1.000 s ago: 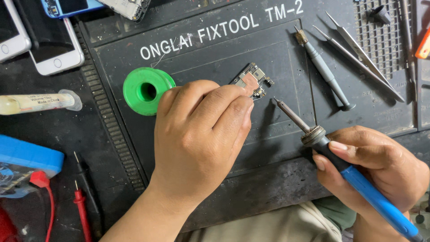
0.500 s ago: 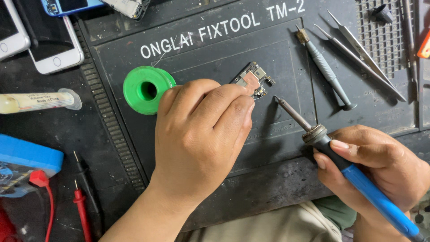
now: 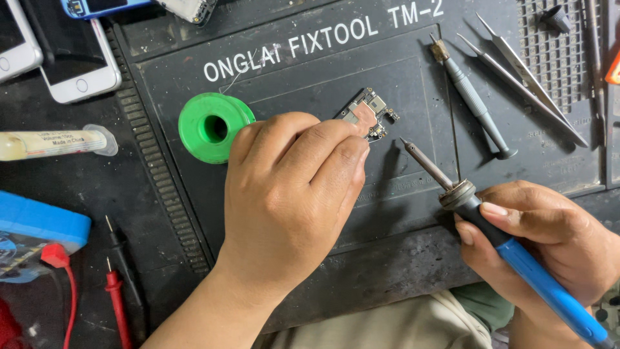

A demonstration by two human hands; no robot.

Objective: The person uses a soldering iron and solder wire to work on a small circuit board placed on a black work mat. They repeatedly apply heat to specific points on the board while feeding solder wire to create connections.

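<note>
— How much room do those hands have?

— Some. The left hand (image 3: 290,194) sits in the middle of the dark work mat (image 3: 387,226), with bare mat between it and the right hand (image 3: 549,239). Just beyond the left knuckles, on the far-left side, lies a green spool (image 3: 213,127), close but, as far as I can see, not touching. Past the mat's ribbed left edge are a syringe-like tube (image 3: 55,143), two phones (image 3: 71,58) and red probes (image 3: 116,297).

— And on the other side?

— Beyond the right hand, further up the mat, a grey screwdriver (image 3: 475,103) and tweezers (image 3: 523,77) lie slanted, well apart from it. The mat's near edge runs just under both wrists.

— What is the left hand doing?

— Its fingers are curled close together, the fingertips pressed down on a small circuit board (image 3: 369,115) lying flat on the mat at the hand's far tip. The thumb is hidden, so I cannot tell whether it pinches the board or only pins it.

— The right?

— Closed around the blue handle of a soldering iron (image 3: 491,226), thumb along the top near the collar. The iron's tip points up and left, near the board's right edge, apart from it, with a small gap of open mat between.
</note>
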